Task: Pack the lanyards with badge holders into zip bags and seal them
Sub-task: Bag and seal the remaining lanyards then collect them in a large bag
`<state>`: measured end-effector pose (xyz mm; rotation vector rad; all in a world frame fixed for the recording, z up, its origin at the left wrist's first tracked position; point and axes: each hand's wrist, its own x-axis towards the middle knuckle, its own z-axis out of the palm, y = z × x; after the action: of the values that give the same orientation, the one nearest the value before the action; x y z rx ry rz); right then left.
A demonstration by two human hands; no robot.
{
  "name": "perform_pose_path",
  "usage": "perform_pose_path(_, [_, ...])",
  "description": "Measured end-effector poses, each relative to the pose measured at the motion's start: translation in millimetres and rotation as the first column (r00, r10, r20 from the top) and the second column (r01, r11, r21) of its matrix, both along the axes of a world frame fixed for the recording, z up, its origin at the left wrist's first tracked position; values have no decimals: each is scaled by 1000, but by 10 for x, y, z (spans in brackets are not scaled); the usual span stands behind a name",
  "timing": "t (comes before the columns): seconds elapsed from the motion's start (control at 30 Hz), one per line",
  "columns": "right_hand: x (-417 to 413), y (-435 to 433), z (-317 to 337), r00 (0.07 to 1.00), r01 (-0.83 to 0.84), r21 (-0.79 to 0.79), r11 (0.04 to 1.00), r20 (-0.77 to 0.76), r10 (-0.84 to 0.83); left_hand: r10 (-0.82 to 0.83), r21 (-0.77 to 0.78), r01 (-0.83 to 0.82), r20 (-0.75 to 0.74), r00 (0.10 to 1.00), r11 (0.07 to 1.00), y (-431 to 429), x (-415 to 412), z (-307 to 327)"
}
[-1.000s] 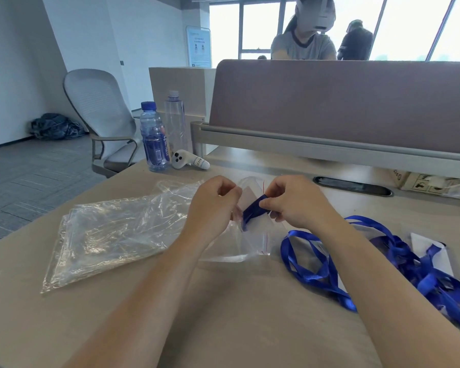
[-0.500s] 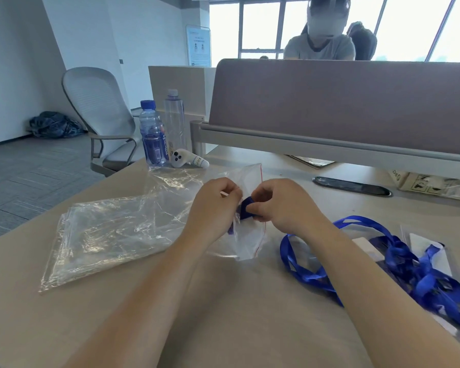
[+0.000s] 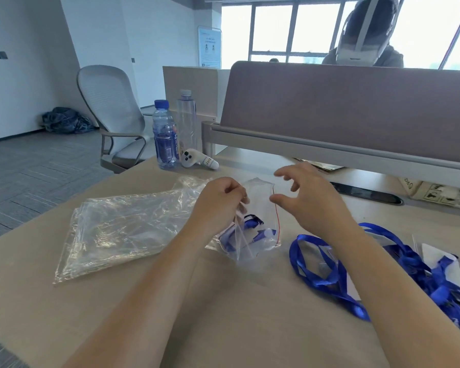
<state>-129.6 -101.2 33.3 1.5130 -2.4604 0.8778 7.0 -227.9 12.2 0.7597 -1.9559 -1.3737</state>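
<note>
The step in hand looks like closing the small clear zip bag [image 3: 260, 208], which is loaded and held half-raised above the pale worktop [image 3: 223, 314], its lower corner resting there. To do it well, I judge that the folded blue lanyard [image 3: 250, 227] lying low inside the bag, with a pale piece beside it that may be its badge holder, must sit clear of the thin red zip line [image 3: 276, 216] running down the bag's right edge. Any ribbon caught in that track would stop it sealing. The left hand [image 3: 218, 205] sits at the bag's upper left, its fingers [image 3: 241, 201] curled and pinching the film there, which steadies the bag and holds that edge taut. The right hand [image 3: 311, 200] hovers just right of the bag, fingers [image 3: 283, 172] spread and loosely bent, holding nothing. Its thumb tip is close to the red line, but whether it touches the film I cannot tell. A good next move would be to bring that thumb and forefinger onto one end of the line and run along it with firm pressure. Right of the bag lies a heap of loose blue lanyards [image 3: 327, 264]; left of it, a stack of clear plastic bags [image 3: 122, 229].
</note>
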Motion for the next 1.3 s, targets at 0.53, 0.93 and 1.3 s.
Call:
perform_pose_path(0.53, [-6, 17, -1, 968, -11, -31, 999, 251, 19, -117, -194, 202, 380, 918, 960, 190, 154, 182])
perform_pose_path(0.93, [25, 71, 98, 983, -15, 43, 999, 181, 7, -7, -291, 346, 756, 654, 892, 541, 355, 71])
perform_pose_path(1.3, [-100, 264, 433, 975, 154, 153, 976, 136, -175, 144, -396, 40, 424, 894, 917, 47, 132, 486])
